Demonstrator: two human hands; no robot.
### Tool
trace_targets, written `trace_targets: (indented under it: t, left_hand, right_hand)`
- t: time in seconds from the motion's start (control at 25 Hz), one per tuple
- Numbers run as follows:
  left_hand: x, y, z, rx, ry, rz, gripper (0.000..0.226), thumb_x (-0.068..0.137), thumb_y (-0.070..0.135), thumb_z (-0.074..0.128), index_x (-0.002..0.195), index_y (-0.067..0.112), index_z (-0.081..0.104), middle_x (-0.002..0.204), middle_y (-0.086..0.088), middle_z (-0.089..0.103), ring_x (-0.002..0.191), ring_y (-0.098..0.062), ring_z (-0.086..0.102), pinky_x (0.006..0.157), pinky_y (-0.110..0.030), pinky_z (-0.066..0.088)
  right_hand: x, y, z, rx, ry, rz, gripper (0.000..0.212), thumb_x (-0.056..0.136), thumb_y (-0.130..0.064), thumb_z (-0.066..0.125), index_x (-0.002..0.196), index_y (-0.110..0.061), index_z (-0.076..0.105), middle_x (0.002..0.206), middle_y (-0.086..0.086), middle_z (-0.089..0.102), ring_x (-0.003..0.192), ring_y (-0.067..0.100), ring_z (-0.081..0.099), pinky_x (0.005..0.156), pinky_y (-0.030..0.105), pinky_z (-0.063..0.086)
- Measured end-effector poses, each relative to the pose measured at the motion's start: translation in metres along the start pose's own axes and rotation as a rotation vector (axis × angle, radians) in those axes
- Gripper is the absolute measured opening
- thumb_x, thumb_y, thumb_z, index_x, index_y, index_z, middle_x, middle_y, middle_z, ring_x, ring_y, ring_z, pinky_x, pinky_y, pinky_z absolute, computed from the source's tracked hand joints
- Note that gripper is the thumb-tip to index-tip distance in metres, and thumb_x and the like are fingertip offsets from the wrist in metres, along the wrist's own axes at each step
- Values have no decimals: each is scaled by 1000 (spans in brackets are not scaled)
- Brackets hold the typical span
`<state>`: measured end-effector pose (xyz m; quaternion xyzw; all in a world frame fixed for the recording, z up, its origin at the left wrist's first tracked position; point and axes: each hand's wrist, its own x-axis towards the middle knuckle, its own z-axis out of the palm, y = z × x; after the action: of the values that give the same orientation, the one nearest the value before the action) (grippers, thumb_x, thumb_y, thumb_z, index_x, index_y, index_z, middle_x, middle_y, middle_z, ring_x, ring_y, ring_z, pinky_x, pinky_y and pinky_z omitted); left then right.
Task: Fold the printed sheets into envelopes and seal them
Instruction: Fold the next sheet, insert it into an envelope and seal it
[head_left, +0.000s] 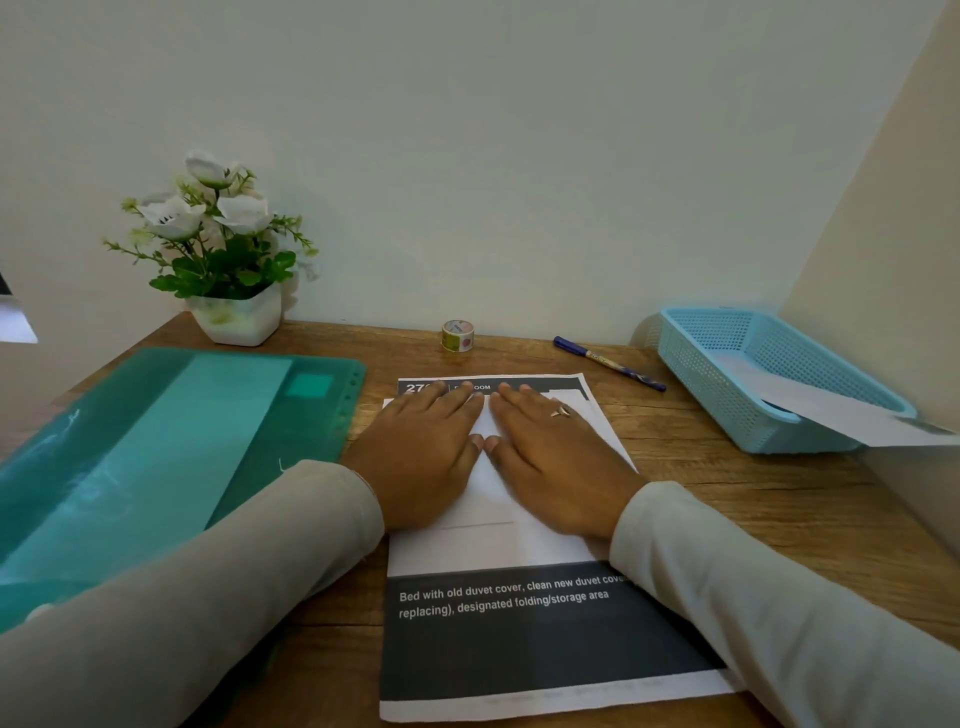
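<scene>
Two hands, left hand (421, 460) and right hand (558, 462), lie flat with straight fingers, gripping nothing, pressing a fold into the printed sheet (519, 644) at mid-bench, so folding looks barely begun and sealing with the tape roll (457, 335) is not yet done.

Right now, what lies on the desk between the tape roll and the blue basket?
Only a blue pen lies there, slanted, between the tape roll and the blue basket. The head view shows it.
</scene>
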<state>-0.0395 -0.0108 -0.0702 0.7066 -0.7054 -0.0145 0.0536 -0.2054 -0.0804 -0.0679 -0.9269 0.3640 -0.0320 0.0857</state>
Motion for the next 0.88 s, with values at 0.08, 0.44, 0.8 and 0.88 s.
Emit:
trace_targets:
  t: [0.08, 0.44, 0.8, 0.88]
  left_hand:
    - [0, 0, -2, 25, -26, -14, 61, 105, 49, 17, 159, 24, 7, 167, 4, 3, 154, -18, 2, 125, -40, 5]
    - [1, -9, -5, 248, -22, -102, 69, 101, 57, 11, 159, 18, 10, 167, -6, 9, 153, -26, 7, 125, -48, 9]
    - [4, -18, -6, 212, -119, -142, 78, 97, 65, 7, 159, 18, -2, 167, -6, -4, 154, -25, -2, 124, -50, 8]
    - [4, -16, -7, 205, -115, -138, 77, 98, 63, 8, 159, 17, -2, 167, -6, -4, 154, -25, -3, 124, -50, 7]
  right_hand:
    - [0, 8, -4, -34, -46, 37, 68, 108, -54, 21, 164, -19, 7, 173, -2, 0, 158, 14, -4, 128, 36, -1]
    - [-3, 23, -5, -104, -45, 127, 77, 104, -63, 16, 164, -17, 1, 173, 0, -4, 158, 16, -5, 127, 39, -2]
    - [-5, 8, -4, -143, -59, 166, 78, 104, -63, 12, 164, -14, -1, 172, 4, -5, 159, 21, -7, 128, 47, -2]
    - [-6, -6, -2, -116, -58, 43, 74, 106, -58, 14, 164, -15, 0, 172, 5, -5, 159, 20, -7, 128, 44, -2]
